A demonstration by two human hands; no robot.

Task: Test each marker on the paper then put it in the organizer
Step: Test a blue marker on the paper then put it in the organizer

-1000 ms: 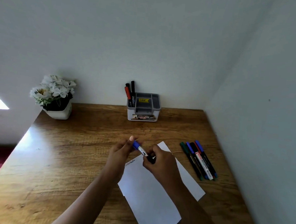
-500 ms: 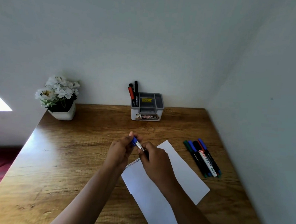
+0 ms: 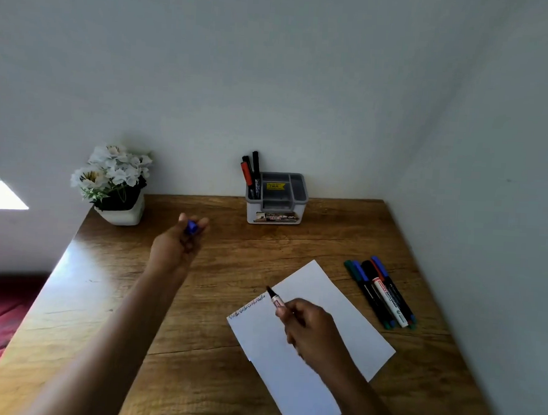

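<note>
Right hand (image 3: pixel 311 326) gripping uncapped marker (image 3: pixel 275 299), tip angled up-left at paper (image 3: pixel 310 336), left hand (image 3: pixel 177 246) pinching blue cap (image 3: pixel 191 227)

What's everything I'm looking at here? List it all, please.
desk: one, brown wood, below everything
paper: one, white, desk's near right, scribbles on one edge
open marker: one, white barrel, above the scribbles
blue cap: one, blue, in left hand
loose markers: about five, mixed colours, right of paper
organizer: one, grey-white, against back wall
stored markers: three, one red, two black, organizer's left compartment
flower pot: one, white, back left
left hand: one, raised, pinches blue cap
right hand: one, over paper, grips open marker
</note>
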